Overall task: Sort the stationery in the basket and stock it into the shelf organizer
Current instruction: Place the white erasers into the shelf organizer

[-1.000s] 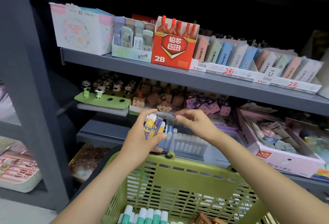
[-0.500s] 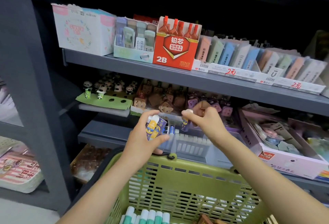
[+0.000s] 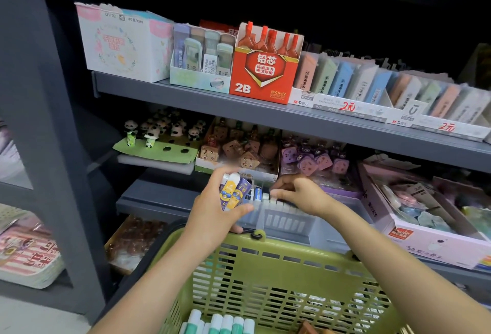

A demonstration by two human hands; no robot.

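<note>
Head view: left hand (image 3: 212,214) gripping a bundle of yellow-and-purple glue sticks (image 3: 233,193), thumb curled along the near side, just above the left end of the clear shelf organizer (image 3: 281,220). Right hand (image 3: 305,195) over the organizer's slots, fingertips (image 3: 275,193) pinched together at a small white cap; whether gripping it, cannot tell. Green basket (image 3: 265,275) near, just below both hands, with green-and-white sticks (image 3: 225,324) lying at its bottom. Red 2B lead box (image 3: 263,68) on the far upper shelf.
</note>
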